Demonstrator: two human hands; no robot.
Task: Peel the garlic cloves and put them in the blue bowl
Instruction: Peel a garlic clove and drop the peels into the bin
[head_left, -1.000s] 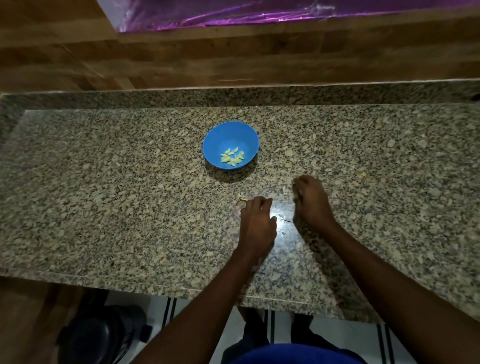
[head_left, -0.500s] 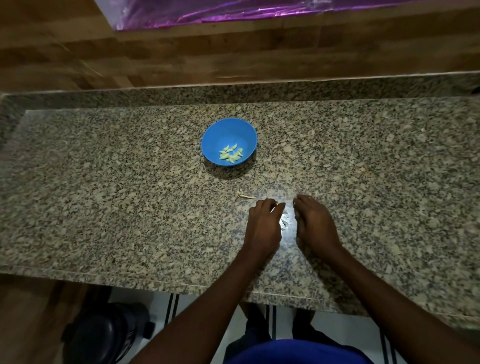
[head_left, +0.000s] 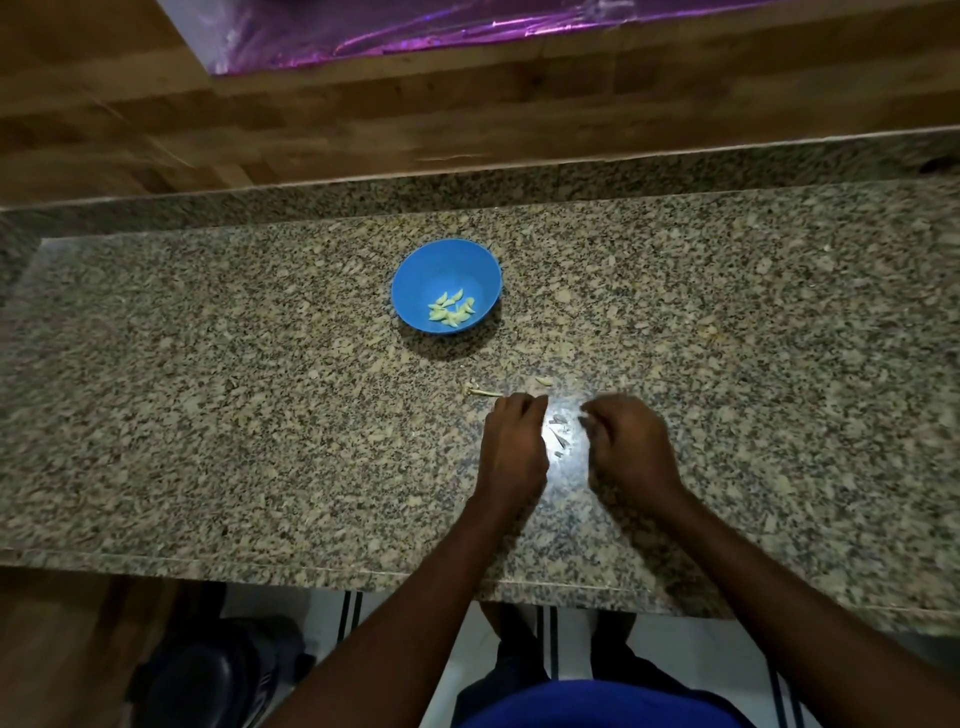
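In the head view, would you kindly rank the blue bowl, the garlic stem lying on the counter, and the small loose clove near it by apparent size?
1. blue bowl, clearly largest.
2. garlic stem, thin and short.
3. loose clove, smallest.
All lie on the granite counter at similar depth, so the order seems reliable.

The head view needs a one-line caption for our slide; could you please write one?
Two hands work over garlic skins on a granite counter, with peeled cloves in the blue bowl beyond.

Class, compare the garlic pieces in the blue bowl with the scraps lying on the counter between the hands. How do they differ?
The cloves lie heaped in the bowl; the scraps lie scattered on the counter. The cloves look plump and pale yellow-green; the scraps look thin, flat and whitish. Both are small and pale.
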